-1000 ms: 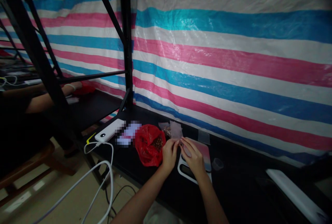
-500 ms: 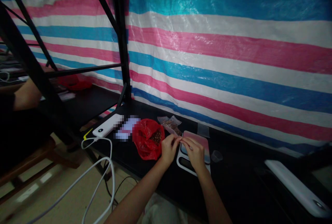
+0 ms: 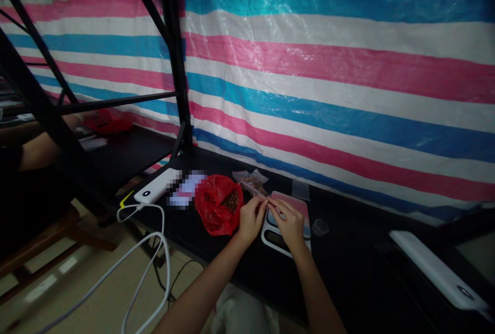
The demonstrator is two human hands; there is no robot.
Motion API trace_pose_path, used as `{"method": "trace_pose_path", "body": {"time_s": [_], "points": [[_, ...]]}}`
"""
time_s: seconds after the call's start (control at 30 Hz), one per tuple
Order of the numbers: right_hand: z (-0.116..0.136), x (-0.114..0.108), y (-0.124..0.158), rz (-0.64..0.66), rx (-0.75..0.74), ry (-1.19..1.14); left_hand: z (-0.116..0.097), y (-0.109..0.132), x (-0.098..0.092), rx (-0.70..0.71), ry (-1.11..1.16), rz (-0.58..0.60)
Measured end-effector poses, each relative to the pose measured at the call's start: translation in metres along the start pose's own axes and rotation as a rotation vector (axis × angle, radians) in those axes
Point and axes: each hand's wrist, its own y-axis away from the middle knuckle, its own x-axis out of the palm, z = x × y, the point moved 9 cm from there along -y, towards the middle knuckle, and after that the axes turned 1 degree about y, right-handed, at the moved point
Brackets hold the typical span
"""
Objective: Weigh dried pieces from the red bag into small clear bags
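Observation:
My left hand (image 3: 250,218) and my right hand (image 3: 289,223) meet over the near end of a small white scale (image 3: 294,203) with a pinkish top. Both pinch a small clear plastic bag (image 3: 258,194) between the fingertips, held edge-on just above the scale. To the left of my left hand lies an open red plastic bag (image 3: 217,209) with brown bits inside. Behind the hands rest a few small clear bags with brown contents (image 3: 251,179).
A white power bank (image 3: 154,193) with a white cable (image 3: 147,251) lies at the left of the black table (image 3: 348,267). A small clear cup (image 3: 319,227) stands right of the scale. Another white device (image 3: 436,270) lies far right. A black frame post (image 3: 173,55) rises left; another person's arm (image 3: 34,148) rests beyond it.
The view has tilted down and shifted a little. The small clear bag, held up flat a second ago, is now pinched edge-on lower over the scale. The hands stay close together.

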Motion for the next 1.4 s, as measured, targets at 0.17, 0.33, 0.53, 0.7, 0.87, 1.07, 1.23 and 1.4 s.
{"method": "trace_pose_path", "body": {"time_s": [0.17,0.33,0.53,0.7,0.87,1.07,1.23,1.4], "points": [[0.002,0.002,-0.002,0.028,-0.004,0.002,0.001,0.000,-0.005,-0.004,-0.021,-0.050],[0.002,0.005,-0.003,0.065,0.043,-0.026,0.001,-0.001,-0.007,-0.018,0.001,-0.068],[0.004,0.003,-0.004,0.038,0.044,-0.042,0.003,-0.001,-0.003,-0.032,0.024,-0.024],[0.003,0.000,-0.004,0.002,0.059,-0.025,0.005,0.000,0.000,-0.030,-0.010,0.004],[0.007,0.001,0.001,0.019,-0.032,0.082,0.003,0.002,0.004,-0.015,-0.042,0.033],[0.010,-0.001,0.006,-0.028,-0.085,0.173,0.001,0.003,0.011,0.027,-0.091,0.114],[0.003,-0.009,0.002,-0.107,0.019,0.173,-0.003,0.006,0.014,0.076,-0.110,0.134],[-0.009,-0.025,0.000,-0.218,0.089,0.110,0.004,0.006,0.017,-0.010,-0.109,0.131]]}}
